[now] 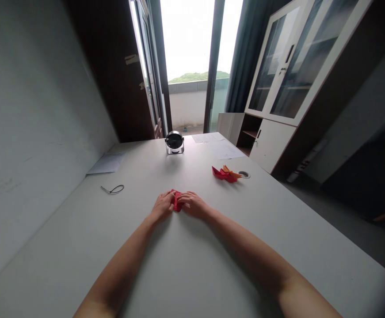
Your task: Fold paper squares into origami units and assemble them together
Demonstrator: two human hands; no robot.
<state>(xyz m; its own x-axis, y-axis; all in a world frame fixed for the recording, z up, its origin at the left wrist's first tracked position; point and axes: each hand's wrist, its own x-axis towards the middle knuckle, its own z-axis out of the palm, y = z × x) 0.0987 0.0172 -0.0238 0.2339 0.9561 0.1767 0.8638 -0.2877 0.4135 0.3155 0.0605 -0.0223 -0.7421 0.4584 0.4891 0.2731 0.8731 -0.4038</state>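
A small piece of folded red paper [177, 204] lies on the white table between my two hands. My left hand [163, 206] grips its left side, fingers closed against the paper. From the right, my right hand [194, 204] presses on the other side with its fingers bent over it. Parts of the paper are hidden under the fingers. Farther back to the right rest red folded-paper pieces [224, 175] with an orange folded-paper piece [232, 172] among them.
A white tape roll [244, 175] lies beside the folded pieces. At the far edge of the table [139, 168] stands a round black device on a metal stand [174, 142]. A black cable tie loop [113, 190] and paper sheets [107, 163] lie left; more sheets [223, 149] lie back right.
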